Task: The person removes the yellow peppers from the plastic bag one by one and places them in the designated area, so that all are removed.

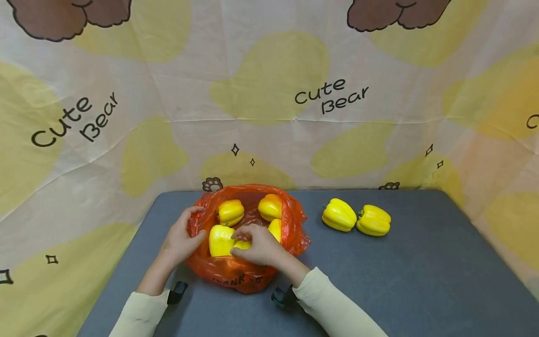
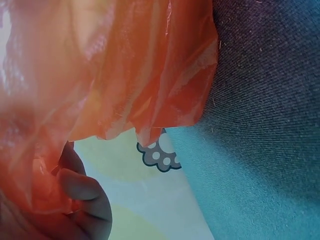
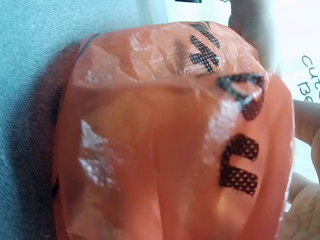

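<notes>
A red plastic bag [image 1: 236,274] with black lettering stands with its mouth wide. Inside it lie several yellow bell peppers, among them one at the back left [image 1: 231,212], one at the back right [image 1: 270,207] and one at the front left [image 1: 221,240]. My left hand [image 1: 178,241] grips the bag's left rim; its curled fingers [image 2: 85,195] show against the plastic in the left wrist view. Reaching over the front rim, my right hand [image 1: 265,245] holds a yellow bell pepper [image 1: 243,245] between thumb and fingers, down in the bag. Most of that pepper is hidden.
Two more yellow bell peppers [image 1: 338,215] [image 1: 374,220] lie side by side on the grey table [image 1: 400,281], right of the bag. Behind the table hangs a patterned cloth [image 1: 269,79]. Dark straps [image 1: 284,296] circle both wrists.
</notes>
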A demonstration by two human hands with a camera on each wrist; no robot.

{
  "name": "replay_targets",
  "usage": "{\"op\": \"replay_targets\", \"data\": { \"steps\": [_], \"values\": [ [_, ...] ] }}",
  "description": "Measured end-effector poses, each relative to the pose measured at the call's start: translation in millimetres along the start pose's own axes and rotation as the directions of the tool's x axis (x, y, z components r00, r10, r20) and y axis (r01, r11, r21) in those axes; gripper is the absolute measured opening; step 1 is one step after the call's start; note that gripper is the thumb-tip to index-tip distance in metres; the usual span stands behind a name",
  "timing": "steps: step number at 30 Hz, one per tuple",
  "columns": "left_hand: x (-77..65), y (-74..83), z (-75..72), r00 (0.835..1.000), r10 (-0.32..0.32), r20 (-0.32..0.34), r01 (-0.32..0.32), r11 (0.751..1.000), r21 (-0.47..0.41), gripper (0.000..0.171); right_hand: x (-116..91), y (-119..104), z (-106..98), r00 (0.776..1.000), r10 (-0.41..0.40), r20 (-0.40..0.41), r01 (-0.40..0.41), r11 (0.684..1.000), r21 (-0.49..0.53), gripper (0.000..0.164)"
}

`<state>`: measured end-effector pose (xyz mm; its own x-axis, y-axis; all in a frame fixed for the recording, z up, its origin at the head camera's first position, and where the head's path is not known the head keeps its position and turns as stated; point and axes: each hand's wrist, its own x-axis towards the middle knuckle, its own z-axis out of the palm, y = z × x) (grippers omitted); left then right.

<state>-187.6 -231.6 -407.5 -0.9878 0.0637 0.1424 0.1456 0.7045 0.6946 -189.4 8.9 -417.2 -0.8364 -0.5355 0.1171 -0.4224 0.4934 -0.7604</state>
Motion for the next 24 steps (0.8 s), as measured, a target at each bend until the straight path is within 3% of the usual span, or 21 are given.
{"op": "replay_targets", "data": {
  "steps": [14, 24],
  "values": [
    [0.8, -1.6, 0.2, 1.000, -0.016, 0.000, 0.016, 1.000, 0.008, 0.058, -1, 7, 10, 0.995, 0.085, -0.050, -0.083, 0.996, 0.041, 0.024],
    [0.2, -2.7, -0.2, 1.000, 0.004, -0.021, -0.004, 1.000, -0.011, 0.055, -3, 10, 11, 1.000, 0.012, 0.001, -0.012, 1.000, 0.005, 0.035]
  ]
}}
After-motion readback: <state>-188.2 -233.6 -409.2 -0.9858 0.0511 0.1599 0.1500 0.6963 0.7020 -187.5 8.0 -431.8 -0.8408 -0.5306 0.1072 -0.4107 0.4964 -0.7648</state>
